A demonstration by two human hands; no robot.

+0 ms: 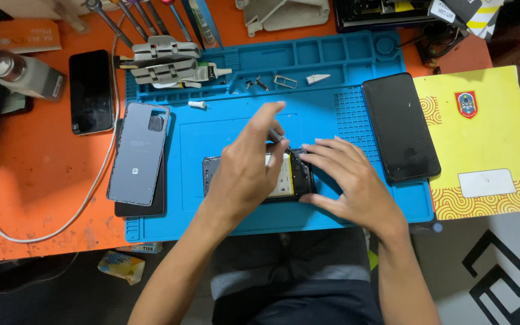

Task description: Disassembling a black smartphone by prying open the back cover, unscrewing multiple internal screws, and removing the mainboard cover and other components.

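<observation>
Head view looks down on an orange worktop [37,180] with a blue rubbery mat [224,126] on it, ribbed and moulded into shallow trays along its far edge. At the mat's middle lies an opened phone [293,180], back cover off, its dark frame, a pale yellowish battery label and the black upper board showing between the two hands. The left hand [245,168] is pinched around a thin tool [277,136], metal-grey and slim, whose tip points down at the phone's upper part; the tip itself is too small to make out. The right hand [347,174] lies flat and unclenched, fingers spread on the phone's right end and on the mat, pressing it still and grasping nothing. Judging by how things lie, the opening is done: the removed grey back cover [138,150], smooth and matt with a square camera cutout, rests on a dark slab at the mat's left edge, and small screws and a metal bracket [285,81] sit loose in the tray area beside a white plastic bit [197,105]. The inner work looks under way, with reassembly not yet done. Elsewhere, a glossy black phone [91,90] lies on the orange surface, a second black phone [401,126] at the mat's right, a white cable [91,192] curving past, grey plastic clamps [164,60], and a yellow patterned folder [482,138] to the right
</observation>
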